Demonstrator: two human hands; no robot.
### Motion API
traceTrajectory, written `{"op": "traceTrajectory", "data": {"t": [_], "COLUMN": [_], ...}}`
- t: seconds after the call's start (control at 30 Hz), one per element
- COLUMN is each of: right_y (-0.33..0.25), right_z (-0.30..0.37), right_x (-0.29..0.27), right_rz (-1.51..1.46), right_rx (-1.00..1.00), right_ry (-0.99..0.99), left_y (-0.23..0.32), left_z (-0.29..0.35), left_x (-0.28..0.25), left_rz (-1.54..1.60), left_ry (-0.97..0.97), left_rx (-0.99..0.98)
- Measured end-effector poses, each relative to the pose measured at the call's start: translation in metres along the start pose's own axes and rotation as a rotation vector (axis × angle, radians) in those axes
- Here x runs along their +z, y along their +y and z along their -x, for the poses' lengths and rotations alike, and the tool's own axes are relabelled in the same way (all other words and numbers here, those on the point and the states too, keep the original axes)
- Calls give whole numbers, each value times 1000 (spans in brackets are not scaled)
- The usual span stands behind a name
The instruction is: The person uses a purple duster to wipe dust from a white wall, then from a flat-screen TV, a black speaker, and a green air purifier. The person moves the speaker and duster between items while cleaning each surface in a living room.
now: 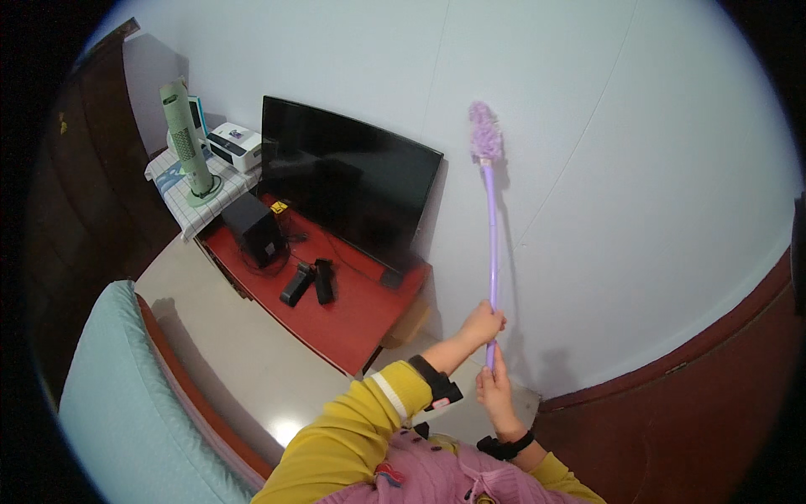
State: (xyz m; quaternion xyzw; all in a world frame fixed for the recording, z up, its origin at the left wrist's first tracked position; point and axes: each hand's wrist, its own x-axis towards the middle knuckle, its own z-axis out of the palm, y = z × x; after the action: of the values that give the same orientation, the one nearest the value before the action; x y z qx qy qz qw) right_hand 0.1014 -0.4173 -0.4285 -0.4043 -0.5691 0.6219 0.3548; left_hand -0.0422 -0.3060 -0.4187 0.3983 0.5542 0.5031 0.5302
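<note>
A long-handled duster [492, 235] with a fluffy purple head stands nearly upright in front of the pale wall. My left hand [483, 324] is closed round its handle, partway down. Just below, my right hand [495, 391] grips the handle's lower end, with the thumb pointing up along it. The fluffy head is up near the wall, and whether it touches cannot be told from here. Both my arms have yellow sleeves and black bands at the wrists.
Left of the duster, a black television [344, 176] stands on a red cabinet [327, 332], with a black speaker box [254, 228] and two dark objects. A green tower fan [186, 143] and a white printer-like box [235, 146] share a cloth-covered table. A blue-covered seat back [126, 403] is at lower left.
</note>
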Motion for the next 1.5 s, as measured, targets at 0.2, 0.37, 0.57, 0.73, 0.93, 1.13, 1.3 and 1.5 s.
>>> {"op": "traceTrajectory", "data": {"t": [0.2,0.37,0.57,0.73,0.93,1.13,1.3,1.5], "right_y": [40,60,24,-6,-16,-21,-59,-80], "right_z": [-14,-35,-96,-149,-182,-219,-272,-311], "right_x": [-28,-48,-47,-39,-37,-30,0,48], "right_rz": [357,671,629,525,610,874,1063,1404], "right_rx": [-35,-67,-248,-486,-531,-387,-649,-457], "right_ry": [-3,21,277,298,176,4,72,251], "left_y": [45,72,31,-4,-7,5,27,79], "left_z": [0,-31,-48,-44,-36,-63,-94,-108], "left_x": [-33,-53,-21,-8,-32,-134,-226,-297], "left_rz": [98,229,271,-17,39,106,-18,126], "left_ry": [150,237,144,42,20,352,493,417], "left_rx": [208,337,215,-12,-10,-99,-53,43]}}
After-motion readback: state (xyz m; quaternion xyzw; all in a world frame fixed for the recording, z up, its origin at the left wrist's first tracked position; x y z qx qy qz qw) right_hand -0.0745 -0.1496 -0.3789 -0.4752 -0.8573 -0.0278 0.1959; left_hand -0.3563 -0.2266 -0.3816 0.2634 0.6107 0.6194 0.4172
